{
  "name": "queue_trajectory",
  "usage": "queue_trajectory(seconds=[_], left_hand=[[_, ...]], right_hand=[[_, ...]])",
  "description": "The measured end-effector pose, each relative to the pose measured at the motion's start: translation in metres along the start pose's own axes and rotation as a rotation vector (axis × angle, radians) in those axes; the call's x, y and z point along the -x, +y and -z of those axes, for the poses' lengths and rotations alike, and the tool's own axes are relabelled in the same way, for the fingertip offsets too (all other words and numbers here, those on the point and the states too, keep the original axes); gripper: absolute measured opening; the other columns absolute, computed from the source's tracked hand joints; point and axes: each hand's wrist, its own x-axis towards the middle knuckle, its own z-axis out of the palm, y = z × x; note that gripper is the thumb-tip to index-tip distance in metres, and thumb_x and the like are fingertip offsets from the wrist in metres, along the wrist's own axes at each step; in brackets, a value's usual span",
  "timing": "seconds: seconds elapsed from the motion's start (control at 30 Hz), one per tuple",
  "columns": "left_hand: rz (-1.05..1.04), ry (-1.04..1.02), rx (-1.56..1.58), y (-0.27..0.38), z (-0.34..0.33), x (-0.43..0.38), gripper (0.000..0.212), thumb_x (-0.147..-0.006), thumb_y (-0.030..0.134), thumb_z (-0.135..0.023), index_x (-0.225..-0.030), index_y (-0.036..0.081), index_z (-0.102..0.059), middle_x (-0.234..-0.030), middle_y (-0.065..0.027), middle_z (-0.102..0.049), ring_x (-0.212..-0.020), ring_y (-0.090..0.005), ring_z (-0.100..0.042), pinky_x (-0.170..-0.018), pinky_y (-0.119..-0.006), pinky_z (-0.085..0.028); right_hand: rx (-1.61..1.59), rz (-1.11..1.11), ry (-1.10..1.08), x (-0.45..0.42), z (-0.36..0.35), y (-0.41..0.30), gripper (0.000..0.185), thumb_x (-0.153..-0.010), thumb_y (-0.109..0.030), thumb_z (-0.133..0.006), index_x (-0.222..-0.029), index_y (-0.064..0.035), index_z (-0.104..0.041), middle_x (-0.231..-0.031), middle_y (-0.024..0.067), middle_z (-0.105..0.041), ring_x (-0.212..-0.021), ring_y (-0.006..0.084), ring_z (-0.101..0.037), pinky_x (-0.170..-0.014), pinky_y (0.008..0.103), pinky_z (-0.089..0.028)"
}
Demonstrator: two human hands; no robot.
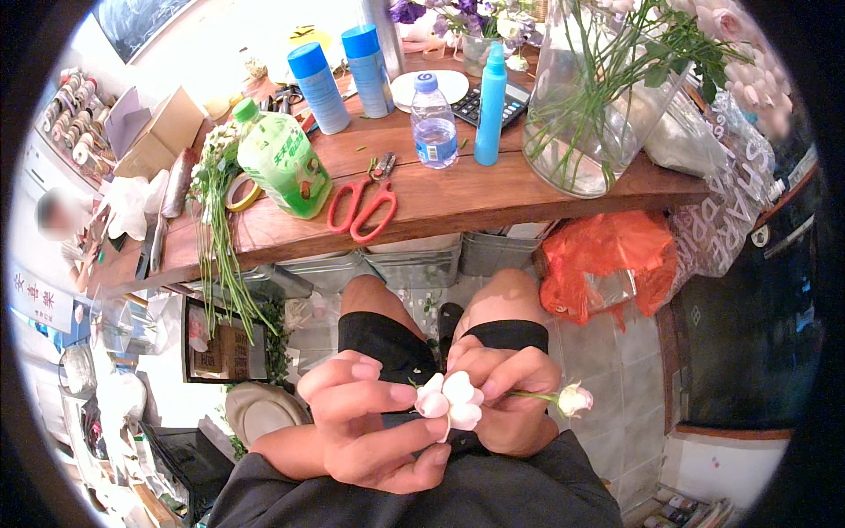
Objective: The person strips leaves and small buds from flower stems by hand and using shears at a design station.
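Over my lap, my left hand [379, 422] has its fingertips on the petals of a white-pink flower [452, 401]. From the other side, my right hand [508, 393] pinches the same bloom. A green stem with a small pale pink rosebud [574, 400] sticks out to the right from my right hand's fingers. How the stem joins the open flower is hidden by the fingers. Red-handled scissors [363, 208] lie on the wooden table [422, 208] ahead, beside a green liquid bottle [284, 158]. Long-stemmed white flowers [221, 218] hang over the table's edge.
A large glass vase [581, 112] with green stems stands at the table's right. Blue spray cans [318, 89], a water bottle [434, 125], a light-blue spray bottle [490, 105] and a calculator [511, 109] stand or lie farther back. A red plastic bag [604, 264] hangs below. Another person [69, 244] is far left.
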Motion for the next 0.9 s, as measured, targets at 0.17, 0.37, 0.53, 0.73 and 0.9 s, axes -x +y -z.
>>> queue_trajectory(seconds=[0.17, 0.37, 0.53, 0.73, 0.9], left_hand=[[-0.016, -0.025, -0.024, 0.003, 0.002, -0.003, 0.034, -0.062, 0.027, -0.084, -0.096, 0.023, -0.081, -0.109, -0.0053, -0.06, -0.107, -0.0272, -0.046, -0.088, -0.04, -0.044], [-0.02, -0.001, -0.039, 0.007, -0.004, 0.0, 0.035, -0.063, 0.029, -0.082, -0.099, 0.027, -0.082, -0.109, -0.0029, -0.06, -0.104, -0.0254, -0.044, -0.087, -0.038, -0.043], [-0.131, -0.002, -0.17, 0.004, -0.006, 0.005, 0.032, -0.068, 0.037, -0.083, -0.1, 0.035, -0.08, -0.115, -0.0009, -0.058, -0.109, -0.0251, -0.045, -0.09, -0.04, -0.045], [-0.228, 0.068, -0.187, -0.001, -0.019, 0.002, 0.028, -0.07, 0.039, -0.083, -0.097, 0.04, -0.079, -0.117, 0.0, -0.059, -0.115, -0.0248, -0.046, -0.092, -0.04, -0.045], [-0.027, 0.105, 0.101, -0.003, 0.001, 0.001, 0.034, -0.064, 0.031, -0.084, -0.097, 0.027, -0.079, -0.12, -0.0065, -0.058, -0.112, -0.0283, -0.047, -0.091, -0.041, -0.044]], right_hand=[[0.042, 0.087, 0.023, 0.001, 0.0, -0.002, 0.04, -0.08, 0.003, -0.087, -0.098, -0.0061, -0.053, -0.095, 0.0197, -0.074, -0.077, 0.026, -0.068, -0.077, 0.045, -0.051], [0.019, 0.165, 0.064, 0.002, 0.001, 0.006, 0.041, -0.078, 0.006, -0.087, -0.097, -0.0062, -0.052, -0.087, 0.0157, -0.071, -0.075, 0.0266, -0.067, -0.074, 0.0436, -0.051], [0.058, 0.179, 0.08, 0.002, 0.001, 0.003, 0.041, -0.078, 0.006, -0.086, -0.095, -0.0074, -0.051, -0.085, 0.0131, -0.069, -0.076, 0.0262, -0.066, -0.073, 0.0432, -0.05], [0.059, 0.197, 0.055, 0.005, 0.005, 0.007, 0.041, -0.08, 0.007, -0.084, -0.098, -0.0078, -0.05, -0.088, 0.0143, -0.07, -0.078, 0.0264, -0.065, -0.075, 0.0437, -0.048], [-0.001, 0.157, 0.05, 0.004, 0.003, 0.011, 0.042, -0.081, 0.008, -0.082, -0.1, -0.0078, -0.048, -0.092, 0.0164, -0.07, -0.08, 0.0275, -0.064, -0.077, 0.0446, -0.046]])
